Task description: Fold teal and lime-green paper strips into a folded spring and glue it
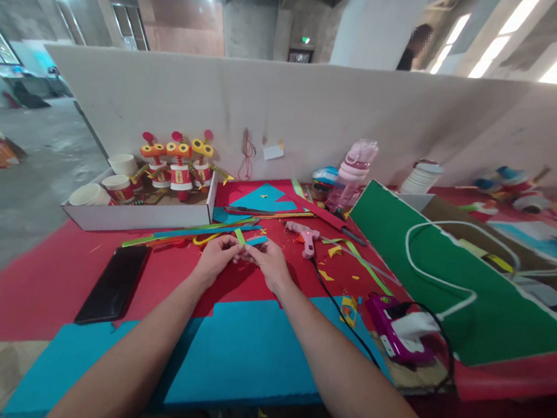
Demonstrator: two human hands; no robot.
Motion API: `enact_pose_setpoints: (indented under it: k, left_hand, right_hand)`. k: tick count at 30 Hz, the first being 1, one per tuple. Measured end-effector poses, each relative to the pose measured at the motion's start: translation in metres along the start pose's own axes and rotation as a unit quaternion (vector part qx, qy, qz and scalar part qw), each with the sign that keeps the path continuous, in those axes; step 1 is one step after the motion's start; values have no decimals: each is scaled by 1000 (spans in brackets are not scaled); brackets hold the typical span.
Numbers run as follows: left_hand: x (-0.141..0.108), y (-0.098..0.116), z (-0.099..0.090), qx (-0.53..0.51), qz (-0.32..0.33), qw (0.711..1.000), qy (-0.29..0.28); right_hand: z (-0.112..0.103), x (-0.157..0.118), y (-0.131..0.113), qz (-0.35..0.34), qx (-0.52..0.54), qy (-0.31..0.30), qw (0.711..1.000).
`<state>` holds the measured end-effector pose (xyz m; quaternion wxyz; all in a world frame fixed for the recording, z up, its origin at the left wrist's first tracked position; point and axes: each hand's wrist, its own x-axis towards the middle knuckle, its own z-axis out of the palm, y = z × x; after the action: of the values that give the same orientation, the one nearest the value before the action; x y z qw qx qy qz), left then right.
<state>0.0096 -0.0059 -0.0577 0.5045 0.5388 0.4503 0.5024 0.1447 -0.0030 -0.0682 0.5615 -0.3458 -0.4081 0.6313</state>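
Observation:
Both hands meet over the red table covering. My left hand pinches a short light-green paper strip that sticks up from its fingertips. In the fingers of my right hand is a short blue paper strip, its inner end touching or very near the green one; whether they are joined I cannot tell. Just beyond the hands lie long blue and green paper strips and yellow scissor handles. A pink hot glue gun rests to the right, its black cord running toward me.
A white box at the left holds paper cups and several paper-cup figures. A black phone lies nearer. At the right are a purple power strip, a green board and a pink bottle. Blue sheets cover the front edge.

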Motion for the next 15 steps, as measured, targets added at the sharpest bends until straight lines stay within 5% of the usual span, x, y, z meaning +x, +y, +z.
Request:
enact_pose_setpoints:
  k: [15]
  left_hand:
    - [1,-3,-1,21,12,999,21]
  right_hand:
    - [-1,-1,3,-32,-59,10,998]
